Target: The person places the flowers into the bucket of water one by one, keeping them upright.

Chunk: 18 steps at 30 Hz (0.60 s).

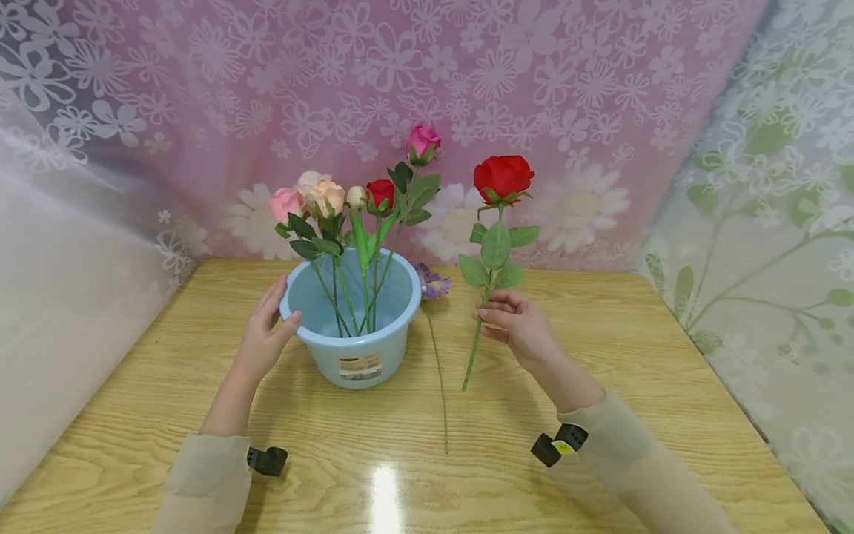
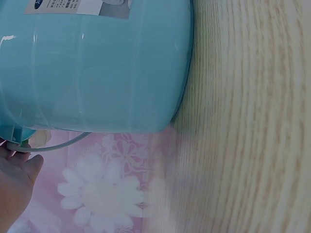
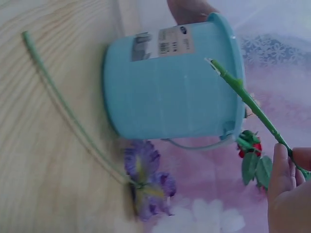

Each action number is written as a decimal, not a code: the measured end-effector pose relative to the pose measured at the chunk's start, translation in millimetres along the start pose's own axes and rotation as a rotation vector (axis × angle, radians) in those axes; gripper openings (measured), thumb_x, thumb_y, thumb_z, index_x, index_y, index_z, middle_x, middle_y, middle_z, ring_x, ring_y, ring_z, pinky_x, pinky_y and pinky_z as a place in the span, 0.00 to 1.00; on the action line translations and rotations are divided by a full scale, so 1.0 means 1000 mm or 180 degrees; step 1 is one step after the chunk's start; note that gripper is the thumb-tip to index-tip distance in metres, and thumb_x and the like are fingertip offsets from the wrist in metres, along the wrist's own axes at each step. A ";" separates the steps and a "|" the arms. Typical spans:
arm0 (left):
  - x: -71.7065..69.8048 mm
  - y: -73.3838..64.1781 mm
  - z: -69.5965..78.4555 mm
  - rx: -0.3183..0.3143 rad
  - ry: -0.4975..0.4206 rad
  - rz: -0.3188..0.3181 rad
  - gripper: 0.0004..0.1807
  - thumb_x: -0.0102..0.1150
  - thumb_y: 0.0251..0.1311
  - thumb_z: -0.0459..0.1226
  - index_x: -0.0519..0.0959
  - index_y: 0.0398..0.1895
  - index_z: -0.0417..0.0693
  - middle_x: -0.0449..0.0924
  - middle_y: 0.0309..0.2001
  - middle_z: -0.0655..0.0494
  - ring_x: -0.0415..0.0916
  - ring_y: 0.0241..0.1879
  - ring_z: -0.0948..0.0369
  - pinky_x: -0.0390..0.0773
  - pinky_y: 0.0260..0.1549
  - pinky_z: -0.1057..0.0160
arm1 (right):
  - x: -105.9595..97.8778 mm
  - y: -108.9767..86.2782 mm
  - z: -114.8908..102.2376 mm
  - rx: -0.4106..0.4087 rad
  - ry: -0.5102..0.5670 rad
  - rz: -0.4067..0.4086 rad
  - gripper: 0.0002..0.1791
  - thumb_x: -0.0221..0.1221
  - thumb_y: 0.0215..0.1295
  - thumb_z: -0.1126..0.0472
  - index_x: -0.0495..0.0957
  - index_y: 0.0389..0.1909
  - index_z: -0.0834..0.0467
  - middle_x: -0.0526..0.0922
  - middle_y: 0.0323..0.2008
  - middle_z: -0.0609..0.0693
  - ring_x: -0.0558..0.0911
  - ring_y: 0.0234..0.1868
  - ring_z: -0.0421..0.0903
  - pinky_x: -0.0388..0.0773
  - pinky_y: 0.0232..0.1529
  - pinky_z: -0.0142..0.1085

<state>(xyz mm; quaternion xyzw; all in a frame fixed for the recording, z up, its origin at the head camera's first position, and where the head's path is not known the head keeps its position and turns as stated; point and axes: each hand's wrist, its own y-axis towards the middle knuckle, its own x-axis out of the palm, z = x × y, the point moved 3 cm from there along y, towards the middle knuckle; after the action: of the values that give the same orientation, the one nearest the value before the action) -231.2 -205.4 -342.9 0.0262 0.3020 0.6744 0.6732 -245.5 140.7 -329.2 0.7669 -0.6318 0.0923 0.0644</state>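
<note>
A light blue bucket (image 1: pixel 356 363) stands on the table, several artificial flowers leaning in it. My left hand (image 1: pixel 263 334) holds its left rim, thumb over the edge and fingers along the outside; the right wrist view shows only part of that hand. To the bucket's right, my right hand (image 1: pixel 523 326) pinches the green stem of a large red rose (image 1: pixel 503 179). The rose is upright with its bloom on top, and the bare stem end (image 3: pixel 233 82) points down below the fingers. Between bucket and right hand, a purple flower (image 1: pixel 434 283) lies on the table, its long stem towards me.
In the bucket are a pink rose (image 1: pixel 285 204), a peach rose (image 1: pixel 327 196), a smaller red rose (image 1: pixel 380 194) and a tall magenta rose (image 1: pixel 423 142). A thin handle (image 2: pixel 58 144) hangs at the bucket's back. A pink floral curtain (image 1: pixel 373 89) closes off the table's (image 1: pixel 587 297) far edge.
</note>
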 end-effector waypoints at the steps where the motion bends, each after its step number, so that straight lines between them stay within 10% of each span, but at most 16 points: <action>1: 0.000 0.000 0.000 0.0000 0.0000 0.0000 0.31 0.46 0.58 0.27 0.49 0.63 0.27 0.45 0.65 0.33 0.43 0.63 0.43 0.50 0.58 0.44 | 0.003 0.001 -0.004 -0.0019 0.0020 0.0013 0.13 0.49 0.59 0.76 0.63 0.45 0.69 0.76 0.30 0.48 0.79 0.33 0.41 0.79 0.33 0.30; 18: 0.001 0.000 0.000 -0.0034 0.0042 0.0037 0.31 0.46 0.58 0.27 0.49 0.64 0.29 0.46 0.65 0.34 0.45 0.63 0.44 0.52 0.58 0.47 | 0.055 0.024 -0.052 -0.0652 0.0184 0.0079 0.10 0.53 0.56 0.75 0.69 0.39 0.64 0.74 0.32 0.51 0.76 0.33 0.43 0.79 0.34 0.32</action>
<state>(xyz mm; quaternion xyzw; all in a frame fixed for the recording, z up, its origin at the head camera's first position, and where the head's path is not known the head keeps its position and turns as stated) -231.3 -204.9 -343.0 0.0198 0.3027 0.6801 0.6674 -262.3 94.4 -266.7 0.7455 -0.6452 0.0500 0.1595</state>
